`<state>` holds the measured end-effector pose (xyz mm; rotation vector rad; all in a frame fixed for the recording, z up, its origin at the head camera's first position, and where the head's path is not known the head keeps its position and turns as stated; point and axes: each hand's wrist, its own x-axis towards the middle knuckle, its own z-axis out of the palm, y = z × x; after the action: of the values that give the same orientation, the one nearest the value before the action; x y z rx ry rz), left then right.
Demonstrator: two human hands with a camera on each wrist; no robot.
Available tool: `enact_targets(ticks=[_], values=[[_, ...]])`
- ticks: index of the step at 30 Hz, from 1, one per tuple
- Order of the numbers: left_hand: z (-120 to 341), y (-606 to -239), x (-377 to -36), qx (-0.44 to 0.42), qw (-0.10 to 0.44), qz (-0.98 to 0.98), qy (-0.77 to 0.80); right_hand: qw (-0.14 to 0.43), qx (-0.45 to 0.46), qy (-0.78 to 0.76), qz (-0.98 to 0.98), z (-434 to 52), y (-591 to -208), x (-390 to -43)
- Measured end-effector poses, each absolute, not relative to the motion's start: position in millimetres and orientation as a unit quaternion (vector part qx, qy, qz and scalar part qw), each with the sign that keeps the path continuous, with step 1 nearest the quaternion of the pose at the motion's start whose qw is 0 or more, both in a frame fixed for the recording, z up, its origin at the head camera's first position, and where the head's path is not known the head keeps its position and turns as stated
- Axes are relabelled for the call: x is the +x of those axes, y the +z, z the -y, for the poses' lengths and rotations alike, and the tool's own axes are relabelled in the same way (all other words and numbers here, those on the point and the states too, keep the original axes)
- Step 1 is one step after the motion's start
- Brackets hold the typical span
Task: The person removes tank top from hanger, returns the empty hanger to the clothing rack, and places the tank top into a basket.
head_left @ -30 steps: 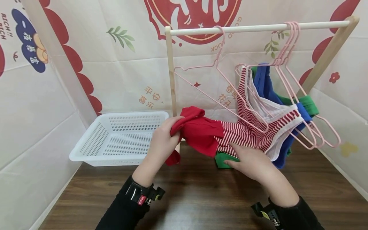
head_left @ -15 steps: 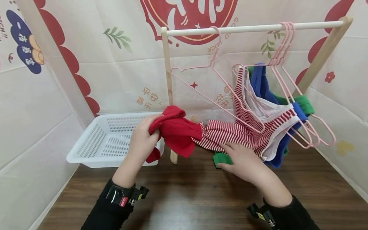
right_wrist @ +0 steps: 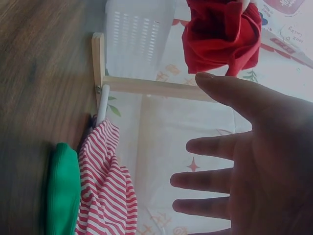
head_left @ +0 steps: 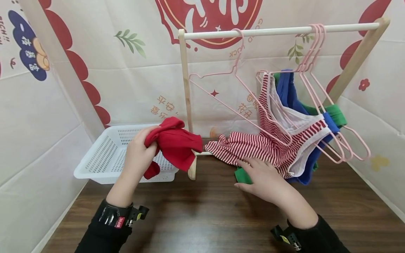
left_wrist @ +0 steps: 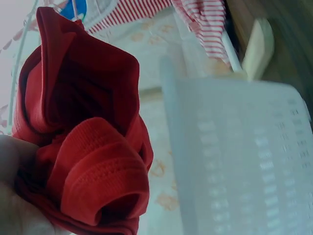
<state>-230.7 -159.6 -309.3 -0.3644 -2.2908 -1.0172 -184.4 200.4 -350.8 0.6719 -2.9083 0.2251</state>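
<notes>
My left hand (head_left: pixel 138 149) grips a bunched red garment (head_left: pixel 177 144) by its left end, above the right part of a white perforated basket (head_left: pixel 91 172). In the left wrist view the red garment (left_wrist: pixel 105 171) shows its stitched hems and a folded opening. My right hand (head_left: pixel 261 177) has its fingers spread and holds nothing, as the right wrist view confirms. It is in front of a red-and-white striped garment (head_left: pixel 246 146) that hangs from a pink hanger; whether it touches the cloth I cannot tell. A bit of green cloth (head_left: pixel 243 175) shows beside the right fingertips.
A small rack with a white rail (head_left: pixel 269 32) and wooden posts (head_left: pixel 186 84) stands behind the hands. One bare pink hanger (head_left: pixel 235 72) hangs at its left. Blue (head_left: pixel 289 89) and green garments (head_left: pixel 336 114) hang behind the striped one. Wood tabletop (head_left: pixel 202 218) lies in front.
My left hand has moved left with the red garment, drawing it off the striped garment and over the basket. The right hand has stayed almost in place.
</notes>
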Motion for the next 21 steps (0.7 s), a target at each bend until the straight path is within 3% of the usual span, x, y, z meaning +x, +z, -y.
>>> enact_targets(ticks=[8, 21], values=[[179, -317, -240, -0.104, 0.332, 0.86, -0.374, 0.067, 0.235, 0.073, 0.967, -195, -354, -182], [199, -338, -256, -0.047, 0.305, 0.887, -0.344, 0.027, 0.237, 0.078, 0.968, -190, -355, -181]])
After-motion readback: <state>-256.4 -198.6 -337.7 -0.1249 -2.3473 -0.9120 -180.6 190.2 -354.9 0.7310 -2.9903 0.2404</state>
